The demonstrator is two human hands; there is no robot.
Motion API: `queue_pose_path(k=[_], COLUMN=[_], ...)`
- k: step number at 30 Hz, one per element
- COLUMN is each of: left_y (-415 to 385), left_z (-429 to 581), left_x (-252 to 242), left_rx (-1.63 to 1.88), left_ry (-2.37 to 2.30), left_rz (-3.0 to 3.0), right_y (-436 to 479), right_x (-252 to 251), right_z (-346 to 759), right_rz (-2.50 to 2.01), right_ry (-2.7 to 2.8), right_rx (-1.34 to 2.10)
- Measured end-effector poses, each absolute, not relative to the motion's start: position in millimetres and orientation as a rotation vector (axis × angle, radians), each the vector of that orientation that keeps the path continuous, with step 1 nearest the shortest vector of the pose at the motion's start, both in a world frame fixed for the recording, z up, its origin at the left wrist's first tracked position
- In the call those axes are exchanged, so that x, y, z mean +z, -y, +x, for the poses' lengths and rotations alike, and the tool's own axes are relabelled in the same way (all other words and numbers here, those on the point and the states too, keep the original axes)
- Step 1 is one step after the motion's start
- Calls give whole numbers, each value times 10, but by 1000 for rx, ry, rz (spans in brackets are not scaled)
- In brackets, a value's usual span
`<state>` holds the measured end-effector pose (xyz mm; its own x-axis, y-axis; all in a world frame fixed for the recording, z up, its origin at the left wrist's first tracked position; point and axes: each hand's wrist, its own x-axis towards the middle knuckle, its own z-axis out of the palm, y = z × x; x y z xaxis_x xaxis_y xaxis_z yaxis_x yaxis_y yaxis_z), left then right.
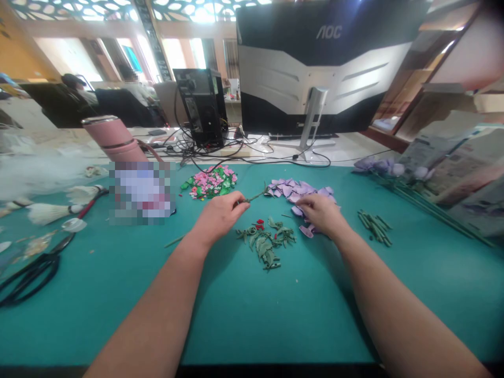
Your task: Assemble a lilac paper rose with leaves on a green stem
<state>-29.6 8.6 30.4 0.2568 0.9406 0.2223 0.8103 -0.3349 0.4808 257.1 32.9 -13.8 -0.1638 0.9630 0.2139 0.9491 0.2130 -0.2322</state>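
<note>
My left hand (220, 212) is shut on a thin green flower stem (255, 196), whose tip points right toward a pile of lilac paper petals (301, 190). My right hand (321, 212) rests on the near edge of that pile, fingers curled down, and hides part of it. Between my hands and nearer me lies a heap of green leaves (265, 242) with a few red bits. Beyond my left hand is a heap of pink blossoms and green leaves (208, 182).
The teal mat (252, 315) holds black-handled scissors (31, 275), shuttlecocks (47, 212), green stem pieces (374, 227) and lilac flowers on long stems (394, 169). A pink flask (114, 139), blurred patch, monitor (315, 68) and PC tower (200, 107) stand beyond; people sit far back left.
</note>
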Motion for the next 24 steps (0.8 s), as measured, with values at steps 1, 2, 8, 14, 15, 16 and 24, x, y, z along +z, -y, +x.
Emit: queue_pose_path(k=[1, 2, 8, 14, 15, 16, 24], left_y=[-83, -80, -85, -103, -104, -104, -84], left_z=[-295, -293, -289, -295, -297, -298, -262], left_x=[306, 307, 282, 257, 258, 261, 257], left_rx=[693, 693, 705, 739, 740, 739, 497], left_ry=[-1623, -1624, -1617, -1610, -1614, -1618, -1557], left_rz=[2264, 2267, 2279, 2288, 2288, 2289, 2284], right_y=[-309, -287, -179, -144, -141, -138, -48], right_x=[-164, -194, -338, -324, -301, -270, 39], right_z=[2495, 2424, 2185, 2104, 2117, 2140, 2345], right_rz=[-1749, -1715, -1669, -1552, -1560, -1575, -1625], right_ry=[2252, 2314, 2482, 2554, 2532, 2494, 2392], right_rx=[63, 55, -5, 130, 155, 190, 688])
